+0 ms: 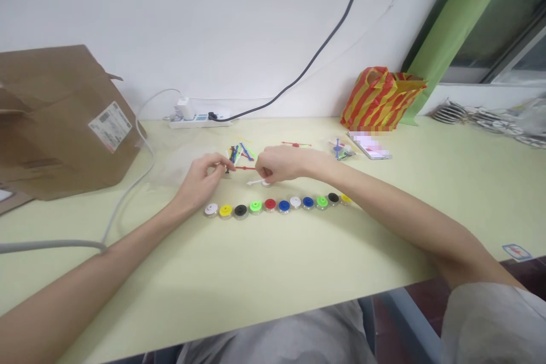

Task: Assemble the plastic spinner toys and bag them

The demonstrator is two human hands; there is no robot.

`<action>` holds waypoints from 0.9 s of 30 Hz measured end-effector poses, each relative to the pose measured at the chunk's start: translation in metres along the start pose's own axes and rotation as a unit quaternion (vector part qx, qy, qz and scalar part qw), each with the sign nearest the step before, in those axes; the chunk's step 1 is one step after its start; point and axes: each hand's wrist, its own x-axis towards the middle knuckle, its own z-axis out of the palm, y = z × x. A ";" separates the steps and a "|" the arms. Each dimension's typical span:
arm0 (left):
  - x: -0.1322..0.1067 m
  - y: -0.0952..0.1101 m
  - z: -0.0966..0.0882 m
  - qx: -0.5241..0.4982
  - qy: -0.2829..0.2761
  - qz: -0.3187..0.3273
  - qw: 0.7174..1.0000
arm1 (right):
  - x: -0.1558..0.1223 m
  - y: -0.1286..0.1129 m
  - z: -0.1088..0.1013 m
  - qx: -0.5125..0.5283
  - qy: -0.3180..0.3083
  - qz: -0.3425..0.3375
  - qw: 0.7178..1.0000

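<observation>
My left hand [203, 177] and my right hand [279, 164] are closed in pinches on the two ends of a thin red stick [245, 168], held level just above the pale yellow table [273, 273]. A white stick [255, 182] lies just under my right hand. In front of both hands runs a row of several small round coloured discs [277, 205]: white, yellow, black, green, red, blue. Behind my hands lies a loose pile of coloured sticks [239, 152].
A brown cardboard box [60, 119] stands at the left. A white power strip [198, 119] with cables lies by the wall. A red-and-yellow striped bag [381, 98], a small packet [370, 145], another red stick [296, 144] and a blue-green piece [340, 149] sit at the back right.
</observation>
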 end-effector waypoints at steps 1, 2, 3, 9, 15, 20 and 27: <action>0.000 0.000 0.000 0.000 0.000 0.000 1.000 | 0.000 0.002 0.001 0.010 0.000 -0.004 1.000; 0.000 0.000 0.000 0.001 -0.001 0.001 1.000 | 0.000 0.004 0.001 0.017 0.000 -0.008 1.000; 0.000 0.000 0.000 0.003 -0.001 0.001 1.000 | 0.000 0.005 0.002 0.021 0.000 -0.013 1.000; 0.000 -0.001 -0.001 0.009 0.001 0.003 1.000 | -0.011 -0.008 -0.008 0.011 0.001 -0.039 0.999; 0.001 -0.005 -0.001 0.013 -0.002 0.006 1.000 | -0.036 0.008 -0.038 0.026 -0.007 0.030 0.999; 0.001 -0.006 -0.001 0.010 -0.007 0.007 1.000 | -0.040 0.029 -0.040 0.023 -0.102 0.123 0.987; 0.001 -0.003 -0.003 0.007 -0.013 0.007 1.000 | -0.027 0.028 -0.029 -0.013 -0.166 0.169 0.971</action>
